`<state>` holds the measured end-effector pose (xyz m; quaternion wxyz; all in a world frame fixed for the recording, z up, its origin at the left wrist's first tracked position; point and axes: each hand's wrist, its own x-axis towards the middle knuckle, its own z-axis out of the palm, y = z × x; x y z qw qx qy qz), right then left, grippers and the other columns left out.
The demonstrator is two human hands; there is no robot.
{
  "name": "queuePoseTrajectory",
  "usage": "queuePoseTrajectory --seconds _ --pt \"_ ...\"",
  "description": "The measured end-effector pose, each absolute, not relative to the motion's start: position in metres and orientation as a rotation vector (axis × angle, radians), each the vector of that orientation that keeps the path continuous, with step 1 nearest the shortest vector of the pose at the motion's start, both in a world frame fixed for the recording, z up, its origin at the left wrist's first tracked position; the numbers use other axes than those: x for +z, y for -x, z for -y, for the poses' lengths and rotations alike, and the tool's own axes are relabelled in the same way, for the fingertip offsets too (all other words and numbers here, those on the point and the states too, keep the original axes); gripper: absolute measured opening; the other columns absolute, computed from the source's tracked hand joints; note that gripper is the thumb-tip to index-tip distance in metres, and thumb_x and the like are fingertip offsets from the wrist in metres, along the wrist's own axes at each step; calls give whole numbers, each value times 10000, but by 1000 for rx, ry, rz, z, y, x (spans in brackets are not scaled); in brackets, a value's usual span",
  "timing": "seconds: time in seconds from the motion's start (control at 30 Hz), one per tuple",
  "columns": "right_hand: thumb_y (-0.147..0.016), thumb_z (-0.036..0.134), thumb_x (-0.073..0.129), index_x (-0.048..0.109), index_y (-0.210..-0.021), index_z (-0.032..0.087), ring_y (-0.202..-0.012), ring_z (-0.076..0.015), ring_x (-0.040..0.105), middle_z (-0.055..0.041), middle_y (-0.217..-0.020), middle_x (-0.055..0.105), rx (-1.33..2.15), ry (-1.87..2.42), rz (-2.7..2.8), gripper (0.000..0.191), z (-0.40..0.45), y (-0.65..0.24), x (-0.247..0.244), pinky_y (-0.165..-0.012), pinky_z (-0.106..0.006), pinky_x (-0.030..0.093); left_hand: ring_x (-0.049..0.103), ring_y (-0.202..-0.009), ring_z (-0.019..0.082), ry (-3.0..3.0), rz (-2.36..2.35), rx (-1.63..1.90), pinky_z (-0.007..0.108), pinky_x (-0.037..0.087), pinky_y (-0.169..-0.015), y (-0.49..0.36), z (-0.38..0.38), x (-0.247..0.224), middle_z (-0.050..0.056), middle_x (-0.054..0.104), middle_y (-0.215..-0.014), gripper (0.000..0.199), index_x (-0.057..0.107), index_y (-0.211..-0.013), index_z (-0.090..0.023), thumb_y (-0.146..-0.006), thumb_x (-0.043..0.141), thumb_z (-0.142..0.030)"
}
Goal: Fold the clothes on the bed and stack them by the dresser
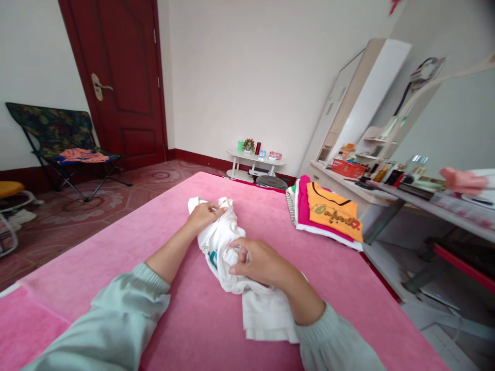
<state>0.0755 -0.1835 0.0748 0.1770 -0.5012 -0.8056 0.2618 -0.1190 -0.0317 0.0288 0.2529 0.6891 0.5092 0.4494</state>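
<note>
A bunched white garment (228, 232) with a teal print lies on the pink-covered bed (204, 314), its flatter end spreading toward the lower right. My left hand (204, 215) pinches the cloth at its far end, fingers closed on it. Around the middle of the garment, my right hand (257, 262) has its thumb and fingers curled on a fold of the same cloth. Both wrists come out of light green cuffs.
Folded clothes (332, 211), orange on top, are stacked at the bed's right edge. Beyond stands a low white table (255, 158). A cluttered dresser (382, 193) is at right; a folding chair (65, 134) and red door (119, 77) are at left.
</note>
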Motion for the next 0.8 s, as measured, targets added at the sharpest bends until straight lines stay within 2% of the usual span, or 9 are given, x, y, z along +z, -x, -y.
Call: queuePoseTrajectory --seconds 0.27,0.33,0.4,0.43,0.5,0.6,0.67,0.73,0.8 --pt "-584 509 755 583 -1172 286 -862 -213 604 -10 -1028 659 346 1550 2420 651 198 -60 82 -680 -285 386 432 -461 97 -1231 -1160 1659 215 317 -460 120 27 25 -40 523 -544 298 570 -671 -171 -622 643 -456" --pt "-644 412 717 626 -1083 268 -836 -201 607 -14 -993 671 250 1651 2373 471 194 -65 79 -655 -276 374 408 -457 83 -1032 -1159 1779 208 316 -455 125 26 25 -50 495 -550 295 537 -677 -175 -621 632 -449" --pt "-709 265 628 677 -874 242 -755 -171 604 -7 -855 685 227 1752 2325 174 186 -73 76 -613 -261 354 400 -470 77 -896 -1192 1843 205 325 -464 132 24 25 -53 477 -559 300 503 -678 -178 -629 619 -451" --pt "-720 206 583 677 -773 230 -717 -159 598 -5 -786 680 242 1780 2300 110 181 -78 75 -597 -256 347 400 -480 78 -860 -1212 1854 205 330 -470 135 23 24 -52 472 -561 304 490 -681 -180 -634 614 -454" --pt "-735 168 539 661 -678 218 -690 -151 592 -10 -726 669 292 1777 2232 143 171 -89 71 -591 -254 355 410 -495 86 -839 -1233 1846 210 342 -479 139 23 25 -46 471 -560 317 475 -690 -184 -640 606 -469" --pt "-757 249 576 674 -832 209 -830 -182 606 -42 -891 675 299 1725 2026 129 157 -104 63 -703 -276 419 456 -532 104 -911 -1186 1795 220 372 -503 135 27 30 -27 516 -591 341 497 -715 -181 -630 612 -491" --pt "-740 341 634 626 -1067 185 -1011 -223 576 -89 -1106 629 354 1681 1925 363 151 -111 54 -840 -323 428 497 -571 115 -1030 -1074 1738 224 398 -537 126 33 39 -13 566 -651 344 533 -766 -176 -627 626 -476" --pt "-701 426 686 475 -1291 156 -1156 -254 510 -134 -1280 535 540 1613 1886 682 148 -113 44 -950 -372 396 533 -606 125 -1162 -936 1651 229 418 -568 115 41 50 -4 608 -711 341 562 -830 -176 -636 639 -445" --pt "-658 471 728 337 -1389 150 -1220 -269 466 -156 -1357 471 757 1513 1862 889 148 -111 37 -1004 -405 367 560 -623 137 -1264 -835 1535 234 429 -581 103 52 63 0 632 -734 345 581 -874 -177 -648 650 -428"
